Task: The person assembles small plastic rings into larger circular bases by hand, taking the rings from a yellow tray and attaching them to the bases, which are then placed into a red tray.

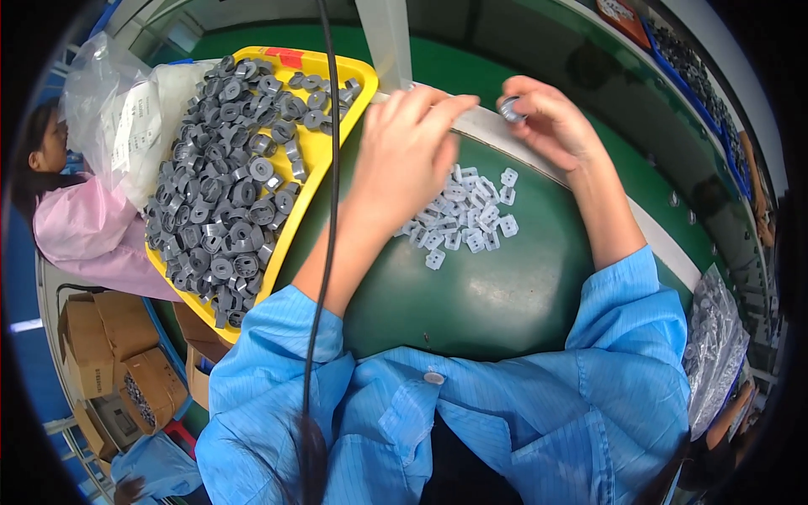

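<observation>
Grey round plastic fitting (510,109), one, pinched by fingers of right hand (553,122) above far edge of desk (526,303), probably light, stiff, best rim-held; left hand (408,143), finger closure not discernible.

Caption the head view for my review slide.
Right hand holds a small gray part; left hand is near loose white pieces and a heaped yellow tray.

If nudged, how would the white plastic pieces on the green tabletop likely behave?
The white plastic pieces look flattish, so they'd probably slide rather than roll. Heaped loosely, they'd likely scatter. The glossy green tabletop may offer little grip.
</observation>
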A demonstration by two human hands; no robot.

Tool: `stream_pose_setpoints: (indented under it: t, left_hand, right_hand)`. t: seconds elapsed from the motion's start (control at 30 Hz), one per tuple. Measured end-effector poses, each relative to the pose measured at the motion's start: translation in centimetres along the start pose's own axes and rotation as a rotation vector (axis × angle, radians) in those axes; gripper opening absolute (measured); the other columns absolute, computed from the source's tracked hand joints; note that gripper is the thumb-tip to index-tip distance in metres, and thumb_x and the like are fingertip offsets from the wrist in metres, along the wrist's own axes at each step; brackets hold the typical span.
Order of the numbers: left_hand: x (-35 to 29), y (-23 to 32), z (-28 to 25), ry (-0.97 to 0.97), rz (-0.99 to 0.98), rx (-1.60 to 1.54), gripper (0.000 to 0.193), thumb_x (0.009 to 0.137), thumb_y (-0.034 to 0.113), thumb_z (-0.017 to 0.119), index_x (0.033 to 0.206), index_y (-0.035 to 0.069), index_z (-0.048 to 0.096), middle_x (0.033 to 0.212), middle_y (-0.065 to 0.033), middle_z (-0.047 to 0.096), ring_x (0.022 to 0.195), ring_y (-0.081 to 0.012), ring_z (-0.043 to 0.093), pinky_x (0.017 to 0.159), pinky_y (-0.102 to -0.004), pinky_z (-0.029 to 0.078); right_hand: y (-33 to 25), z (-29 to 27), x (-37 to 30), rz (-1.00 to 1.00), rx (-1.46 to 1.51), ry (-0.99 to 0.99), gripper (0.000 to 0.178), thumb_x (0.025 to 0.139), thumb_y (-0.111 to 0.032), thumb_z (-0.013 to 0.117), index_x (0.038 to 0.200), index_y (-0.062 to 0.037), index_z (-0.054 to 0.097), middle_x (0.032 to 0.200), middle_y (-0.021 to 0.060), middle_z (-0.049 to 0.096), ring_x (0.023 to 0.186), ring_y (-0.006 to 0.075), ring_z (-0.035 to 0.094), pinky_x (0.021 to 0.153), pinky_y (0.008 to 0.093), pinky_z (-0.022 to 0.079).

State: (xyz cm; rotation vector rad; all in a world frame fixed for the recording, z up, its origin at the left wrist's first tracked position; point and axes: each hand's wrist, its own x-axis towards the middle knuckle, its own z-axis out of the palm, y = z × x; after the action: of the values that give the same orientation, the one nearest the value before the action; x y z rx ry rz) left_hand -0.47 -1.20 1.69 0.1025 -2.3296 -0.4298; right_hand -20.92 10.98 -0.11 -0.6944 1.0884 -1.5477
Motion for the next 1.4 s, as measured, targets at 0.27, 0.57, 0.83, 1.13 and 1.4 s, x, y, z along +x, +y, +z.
stream_pose_setpoints:
  t: [0.27,0.57,0.83,1.13,1.4]
  left_hand:
    - [0.0,-11.0,-7.8,-0.472,-0.199,0.308,0.033,0.063,-0.008,0.059,0.094,0.003,0.052,0.108,-0.0131,0.056,0.106,-0.0343,0.052,0.092,-0.0377,0.043]
    - [-0.5,-12.9,-6.6,-0.531,-0.014,0.365,0.035,0.071,0.008,0.061,0.106,0.006,0.056,0.116,-0.0141,0.051,0.108,-0.0338,0.049,0.094,-0.0394,0.042]
    - [1.5,-8.8,-8.2,-0.185,-0.675,0.006,0.02,0.082,0.008,0.054,0.098,0.002,0.066,0.08,-0.0086,0.064,0.072,-0.0156,0.061,0.068,-0.0274,0.049]
    - [0.0,-3.6,0.2,0.063,-1.101,-1.953,0.031,0.091,0.007,0.043,0.121,-0.003,0.046,0.109,-0.0181,0.053,0.09,-0.0262,0.057,0.078,-0.033,0.051]
    - [0.2,-2.0,0.5,0.046,-1.085,-1.559,0.042,0.084,0.012,0.063,0.12,0.004,0.042,0.097,-0.0103,0.061,0.081,-0.0162,0.062,0.072,-0.0303,0.053]
  right_hand:
    - [0.1,-3.8,0.4,-0.329,-1.0,0.705,0.038,0.077,-0.014,0.068,0.112,-0.0015,0.06,0.1,0.0049,0.059,0.092,0.0118,0.054,0.084,0.0262,0.046]
    - [-0.1,0.7,-2.6,-0.211,-0.663,0.414,0.026,0.084,-0.01,0.062,0.108,-0.0023,0.06,0.093,0.0009,0.059,0.086,0.0072,0.055,0.08,0.0215,0.045]
    - [-1.3,1.1,-4.3,-0.039,-1.04,0.124,0.02,0.079,-0.01,0.063,0.097,-0.0021,0.063,0.08,-0.0001,0.06,0.074,0.0064,0.054,0.067,0.0228,0.045]
    - [1.1,2.2,-4.7,-0.308,-1.242,0.114,0.016,0.079,-0.005,0.06,0.094,-0.002,0.064,0.084,0.0113,0.061,0.077,0.0223,0.059,0.07,0.0335,0.049]
    - [-0.2,5.7,-4.6,0.122,-1.511,0.27,0.026,0.079,-0.022,0.068,0.077,0.0027,0.062,0.075,0.0163,0.063,0.07,0.0308,0.062,0.064,0.0388,0.049]
